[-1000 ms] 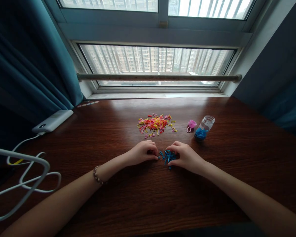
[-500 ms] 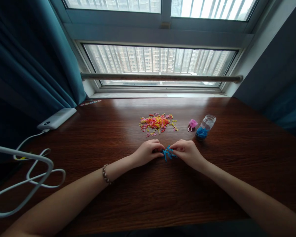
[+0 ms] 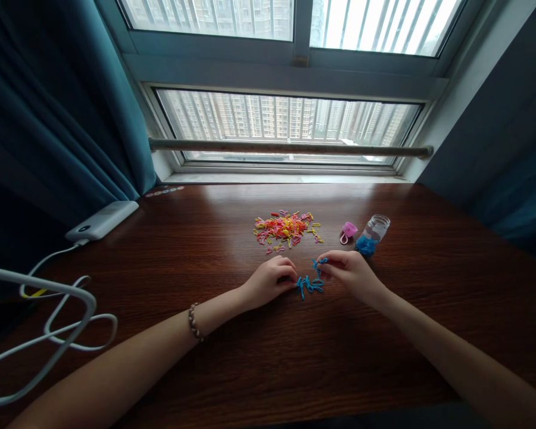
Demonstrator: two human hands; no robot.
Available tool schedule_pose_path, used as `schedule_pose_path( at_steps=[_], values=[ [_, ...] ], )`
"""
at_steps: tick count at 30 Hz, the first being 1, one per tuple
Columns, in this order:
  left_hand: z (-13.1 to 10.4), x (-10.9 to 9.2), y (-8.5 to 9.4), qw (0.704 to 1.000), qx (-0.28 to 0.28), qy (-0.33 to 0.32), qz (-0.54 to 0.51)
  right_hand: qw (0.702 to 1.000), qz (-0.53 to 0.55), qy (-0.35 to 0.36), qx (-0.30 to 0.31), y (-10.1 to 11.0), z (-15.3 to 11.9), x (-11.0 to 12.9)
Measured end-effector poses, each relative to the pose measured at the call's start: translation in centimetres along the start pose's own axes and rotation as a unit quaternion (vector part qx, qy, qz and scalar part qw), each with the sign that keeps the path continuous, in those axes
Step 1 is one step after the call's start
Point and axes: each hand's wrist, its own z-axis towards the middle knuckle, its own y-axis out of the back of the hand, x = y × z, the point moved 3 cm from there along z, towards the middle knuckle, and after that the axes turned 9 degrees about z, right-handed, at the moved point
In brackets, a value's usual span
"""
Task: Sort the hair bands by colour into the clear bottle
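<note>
Right hand (image 3: 356, 275), lower right of frame centre: thumb and fingers pinching blue elastic bands (image 3: 317, 263). Left hand (image 3: 268, 281), below centre: fingers curled beside a small blue pile (image 3: 309, 285); grip undetermined. Multicoloured bands (image 3: 286, 227) lie near centre; pink cap (image 3: 349, 229) and clear jar (image 3: 377, 225), rightward.

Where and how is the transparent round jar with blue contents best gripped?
Probably by the bare upper wall of the transparent jar, just below its open rim, coming from the person's right: its round body gives opposing sides, and the pink looped cap lies to its left.
</note>
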Motion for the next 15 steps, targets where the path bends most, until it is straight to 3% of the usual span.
schedule_pose_path(
  at_steps=[2, 5, 8, 11, 15],
  values=[
    [0.0, 0.0, -0.1, 1.000, 0.003, -0.003, 0.005, 0.999, -0.013, 0.011, -0.038, 1.7, -0.1, 1.4],
    [-0.1, 0.0, -0.1, 1.000, -0.004, -0.006, 0.009, 0.986, -0.089, 0.040, -0.134, 6.2, -0.1, 3.7],
    [-0.1, -0.3, 0.0, 1.000, -0.006, -0.007, 0.020, 0.939, -0.198, 0.069, -0.273, 11.5, 0.3, 5.1],
    [-0.1, -0.5, 0.0, 0.999, -0.003, -0.012, 0.034, 0.901, -0.304, 0.085, -0.298, 14.6, 1.2, 5.4],
    [-0.1, -0.7, 0.1, 0.999, 0.000, -0.019, 0.051, 0.880, -0.377, 0.071, -0.279, 14.9, 1.8, 4.4]
  ],
)
